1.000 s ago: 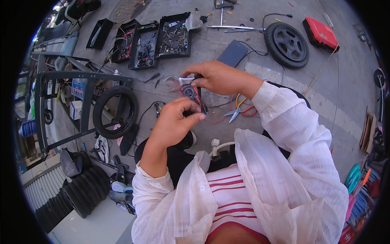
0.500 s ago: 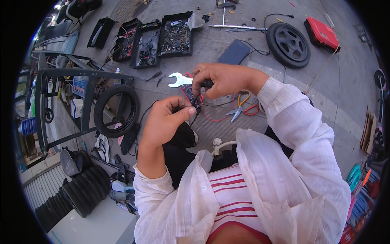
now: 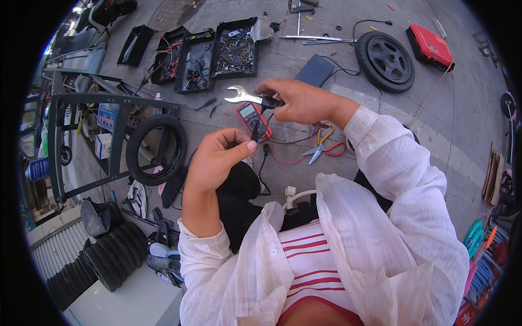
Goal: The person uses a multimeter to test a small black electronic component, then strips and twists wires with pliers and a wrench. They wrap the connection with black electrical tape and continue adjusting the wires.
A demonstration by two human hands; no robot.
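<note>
My right hand is closed around the dark handle of an open-end wrench, its shiny jaws pointing left. Black material covers the part of the handle beside my fingers. From there a black strip hangs down to my left hand, which pinches its lower end between thumb and fingers; whether it is tape or rubber I cannot tell. Behind the strip lies a red-edged multimeter, partly covered. A black cable hangs below it. Right of the hands lie snips with orange and red handles.
Black trays of small parts stand at the far left. A wheel with a tyre, a red case and a dark flat box are at the far right. A metal frame and a bare tyre stand left.
My right hand has moved slightly up and away from my left, and the wrench has tilted. The black strip now shows stretched between the hands, and more of the multimeter is visible.
</note>
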